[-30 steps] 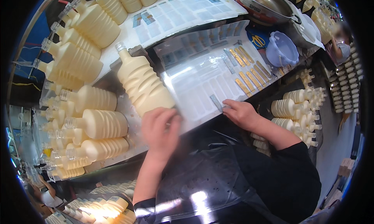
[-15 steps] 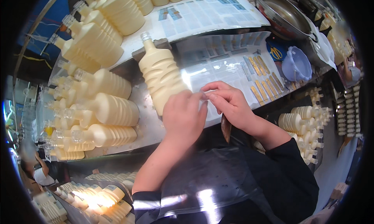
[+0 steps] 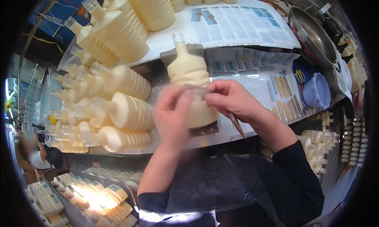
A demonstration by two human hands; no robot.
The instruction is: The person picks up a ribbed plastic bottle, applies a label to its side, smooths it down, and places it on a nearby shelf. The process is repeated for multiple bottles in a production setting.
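A cream ribbed bottle (image 3: pixel 188 67) with a clear threaded neck lies before me, its neck pointing away and resting at a dark notched block (image 3: pixel 167 58). Over its lower half, both my hands are raised close together. Between them stretches a thin greyish strip (image 3: pixel 197 89), too blurred to name better. My left hand (image 3: pixel 172 110), smeared by motion, pinches the strip's left end. At the other end are the closed thumb and fingers of my right hand (image 3: pixel 233 97). A brown, pointed, flat tool (image 3: pixel 237 126) sticks out below my right palm, held in it.
Many cream bottles (image 3: pixel 132 110) lie stacked at left; others stand at the back. Sheets of blue labels (image 3: pixel 241 25) cover the raised board. Gold strips (image 3: pixel 282 86) lie at right near a lavender bucket (image 3: pixel 316 90) and a metal pan (image 3: pixel 314 33). Crates of bottles (image 3: pixel 98 197) sit low left.
The view has shifted, so the bottle sits farther right in it. My left hand has drawn away from my right, and the thin strip now shows between them.
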